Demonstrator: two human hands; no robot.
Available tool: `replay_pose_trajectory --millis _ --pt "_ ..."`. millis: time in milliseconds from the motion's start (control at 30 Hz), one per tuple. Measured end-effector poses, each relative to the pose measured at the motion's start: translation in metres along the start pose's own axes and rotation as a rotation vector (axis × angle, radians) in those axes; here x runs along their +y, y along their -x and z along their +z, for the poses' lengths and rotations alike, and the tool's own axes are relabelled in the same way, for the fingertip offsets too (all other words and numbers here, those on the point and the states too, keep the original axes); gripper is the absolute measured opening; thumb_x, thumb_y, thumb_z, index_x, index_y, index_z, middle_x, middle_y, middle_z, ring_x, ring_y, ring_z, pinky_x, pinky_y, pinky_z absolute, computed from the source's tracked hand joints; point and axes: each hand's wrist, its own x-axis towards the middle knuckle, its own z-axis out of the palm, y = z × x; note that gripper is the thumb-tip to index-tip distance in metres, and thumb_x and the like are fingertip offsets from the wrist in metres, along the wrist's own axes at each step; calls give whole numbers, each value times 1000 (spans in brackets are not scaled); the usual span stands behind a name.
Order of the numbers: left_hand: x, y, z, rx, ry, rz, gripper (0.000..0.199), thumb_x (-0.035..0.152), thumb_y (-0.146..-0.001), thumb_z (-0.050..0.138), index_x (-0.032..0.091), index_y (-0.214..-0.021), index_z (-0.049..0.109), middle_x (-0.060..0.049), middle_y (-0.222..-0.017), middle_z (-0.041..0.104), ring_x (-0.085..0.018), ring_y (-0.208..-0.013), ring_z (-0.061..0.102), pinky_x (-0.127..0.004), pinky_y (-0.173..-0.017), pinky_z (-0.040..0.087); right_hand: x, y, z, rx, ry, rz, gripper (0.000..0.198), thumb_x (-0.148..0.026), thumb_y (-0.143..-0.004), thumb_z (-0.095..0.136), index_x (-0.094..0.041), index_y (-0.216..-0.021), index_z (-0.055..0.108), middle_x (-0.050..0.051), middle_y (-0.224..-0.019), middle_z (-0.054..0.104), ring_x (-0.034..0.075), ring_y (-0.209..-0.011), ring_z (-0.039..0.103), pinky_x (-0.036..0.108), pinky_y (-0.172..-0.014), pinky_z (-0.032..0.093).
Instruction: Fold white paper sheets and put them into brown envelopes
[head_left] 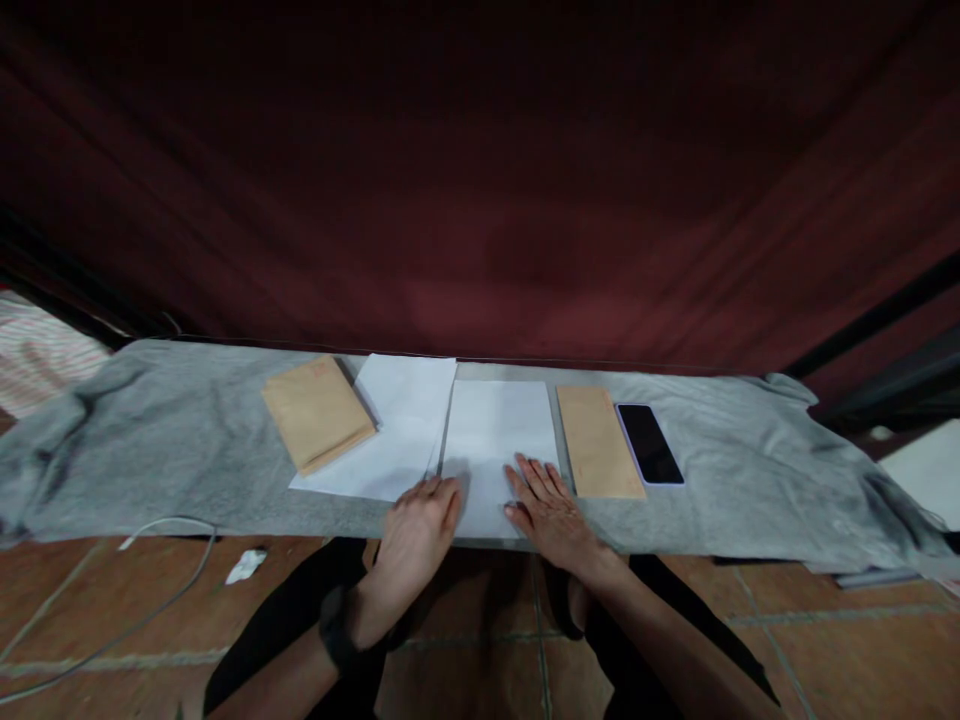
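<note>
A white sheet of paper (501, 425) lies upright to me on the grey cloth, close to the front edge. My right hand (551, 510) rests flat on its lower right part, fingers spread. At its lower left edge is my left hand (421, 520), fingers curled in and pressed together; whether anything is between them is hidden. More white sheets (409, 400) lie to the left, partly under a stack of brown envelopes (319, 412). One brown envelope (600, 442) lies just right of the white sheet, with a dark-screened phone (650, 443) beside it.
Grey cloth (742, 460) covers the long narrow surface. A dark red curtain (480, 250) hangs right behind it. On the tiled floor (480, 680) lie a white cable (169, 600) and a crumpled white tissue (246, 566). Striped fabric (41, 350) shows at the far left.
</note>
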Motion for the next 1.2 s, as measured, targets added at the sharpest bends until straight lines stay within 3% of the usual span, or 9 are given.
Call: replay_pose_trajectory --millis 100,167,333,533,633,733,933,1067,1200 --pt "25 -27 15 22 -24 299 43 34 -104 32 22 -136 58 -12 -131 64 -26 -125 58 -45 -109 41 -2 -1 4 18 1 4 57 -44 -103 41 -18 -154 38 12 -163 30 29 -150 31 53 -122 27" --pt "37 -55 37 -37 -20 432 48 40 -104 35 21 -146 48 -11 -155 45 -27 -145 38 -49 -119 29 -3 -1 7 24 -2 10 55 -44 -103 41 -15 -150 45 14 -161 35 30 -149 32 53 -123 26" --pt "33 -113 76 -134 -109 367 54 45 -104 34 19 -151 42 -11 -162 33 -28 -152 25 -52 -123 20 0 -2 7 -18 -36 28 56 -48 -102 43 -16 -149 47 15 -159 39 28 -150 31 52 -124 23" --pt "9 -134 71 -140 -209 254 58 40 -104 34 12 -154 36 -13 -163 29 -25 -152 25 -41 -124 22 12 0 -20 -305 -153 -68 89 -57 -87 67 -20 -158 28 13 -167 9 31 -155 11 52 -126 15" --pt "2 -130 61 -155 -200 221 56 33 -103 35 8 -153 37 -16 -162 32 -25 -151 27 -42 -124 22 17 5 -33 -401 -207 -114 96 -48 -79 78 -23 -158 29 11 -168 9 29 -155 9 50 -127 12" --pt "-3 -107 45 -213 -110 263 56 38 -102 40 7 -149 42 -19 -160 34 -26 -151 27 -42 -124 23 21 9 -38 -374 -245 -112 76 -29 -86 70 -24 -154 38 8 -166 22 24 -154 19 45 -127 15" --pt "-32 -31 6 -482 116 486 82 50 -81 75 32 -153 39 -6 -164 31 -28 -152 26 -47 -122 28 31 7 -42 -268 -401 -78 43 -17 -95 52 -28 -136 61 2 -147 56 18 -139 49 42 -122 30" --pt "-53 -12 1 -324 138 364 48 28 -89 64 27 -136 61 -7 -154 48 -25 -143 42 -44 -118 36 30 2 -49 -214 -606 36 31 -28 -100 47 -30 -118 73 1 -119 75 20 -113 67 37 -102 50" --pt "-56 -19 1 -172 308 228 30 31 -94 53 22 -114 73 -7 -129 70 -23 -117 65 -37 -102 51 30 -3 -56 -152 -815 200 33 -46 -96 54 -22 -98 77 3 -92 77 20 -84 70 30 -75 54"
